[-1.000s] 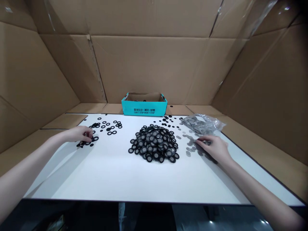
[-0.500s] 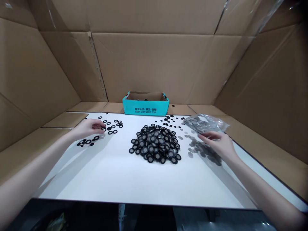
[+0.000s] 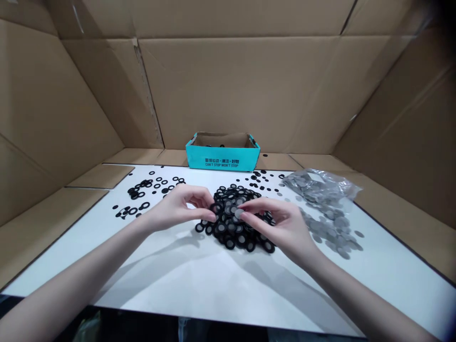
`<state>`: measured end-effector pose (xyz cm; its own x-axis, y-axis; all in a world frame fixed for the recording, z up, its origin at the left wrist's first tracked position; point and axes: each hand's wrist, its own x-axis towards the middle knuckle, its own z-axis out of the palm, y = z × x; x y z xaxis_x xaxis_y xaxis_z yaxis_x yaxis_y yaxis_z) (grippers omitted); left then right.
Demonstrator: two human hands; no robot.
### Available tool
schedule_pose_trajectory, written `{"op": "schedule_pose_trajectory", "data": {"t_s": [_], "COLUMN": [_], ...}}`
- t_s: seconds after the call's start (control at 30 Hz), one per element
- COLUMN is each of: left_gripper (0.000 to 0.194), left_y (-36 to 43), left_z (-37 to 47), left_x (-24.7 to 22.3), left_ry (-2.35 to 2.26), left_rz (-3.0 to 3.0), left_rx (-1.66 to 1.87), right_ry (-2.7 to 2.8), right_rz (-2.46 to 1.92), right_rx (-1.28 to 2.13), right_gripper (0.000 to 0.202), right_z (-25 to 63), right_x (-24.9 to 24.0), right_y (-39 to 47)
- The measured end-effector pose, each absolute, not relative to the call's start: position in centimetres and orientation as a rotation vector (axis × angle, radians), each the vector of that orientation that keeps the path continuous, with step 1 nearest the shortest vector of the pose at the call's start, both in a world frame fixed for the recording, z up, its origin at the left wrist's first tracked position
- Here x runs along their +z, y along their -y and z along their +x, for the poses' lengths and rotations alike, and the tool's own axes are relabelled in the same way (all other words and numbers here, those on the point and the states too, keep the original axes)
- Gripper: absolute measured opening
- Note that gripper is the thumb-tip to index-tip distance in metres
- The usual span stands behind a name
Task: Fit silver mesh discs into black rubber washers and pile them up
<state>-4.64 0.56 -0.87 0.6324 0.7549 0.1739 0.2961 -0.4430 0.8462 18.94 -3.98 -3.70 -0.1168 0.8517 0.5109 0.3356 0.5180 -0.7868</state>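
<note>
Loose black rings [image 3: 144, 184]: scattered on the left of the white table [image 3: 171, 285], spread enough that many can be picked singly.
Left hand [image 3: 180, 206]: a narrow pinch on a black ring [image 3: 214, 204] at the pile's left side; the fingertip hold seems to suit so thin a piece.
Teal box [image 3: 223, 158]: upright behind the pile, its open top likely within reach.
Pile [image 3: 231, 227]: black rings with grey centres, heaped mid-table between the hands.
Right hand [image 3: 285, 225]: thumb and finger nearly closed on a grey disc [image 3: 238, 213], gripped near its edge, leaving much of its face exposed.
Loose grey discs [image 3: 331, 230]: right of the pile, probably handy for the right hand.
Clear bag [image 3: 320, 185]: behind them, with grey discs inside.
</note>
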Motion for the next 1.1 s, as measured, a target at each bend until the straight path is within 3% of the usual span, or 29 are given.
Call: {"op": "schedule_pose_trajectory", "data": {"t_s": [0.17,0.4,0.6,0.77,1.1], "left_gripper": [0.015,0.014,0.014,0.018,0.013], "left_y": [0.1,0.5,0.9,1.1,2.0], "left_z": [-3.3,-2.8,-2.2,-2.1,-1.1], "left_x": [-1.4,-2.4,-2.6,-2.8,-3.5], "left_ry": [-0.740,-0.758,-0.797,-0.799,-0.847], "left_rz": [2.023,1.927,1.868,1.846,1.979], "left_rx": [0.696,0.748,0.778,0.775,0.949], "right_ry": [1.740,1.869,1.864,1.824,1.904], "right_rz": [-0.898,-0.768,-0.746,-0.770,-0.841], "right_rx": [0.494,0.140,0.046,0.086,0.281], "right_gripper": [0.001,0.013,0.020,0.024,0.010], "right_z": [17.7,17.4,17.3,17.3,18.0], "right_x": [-3.6,-4.4,-5.0,-5.3,-6.2], "right_y": [3.9,3.6,3.4,3.5,4.0]}}
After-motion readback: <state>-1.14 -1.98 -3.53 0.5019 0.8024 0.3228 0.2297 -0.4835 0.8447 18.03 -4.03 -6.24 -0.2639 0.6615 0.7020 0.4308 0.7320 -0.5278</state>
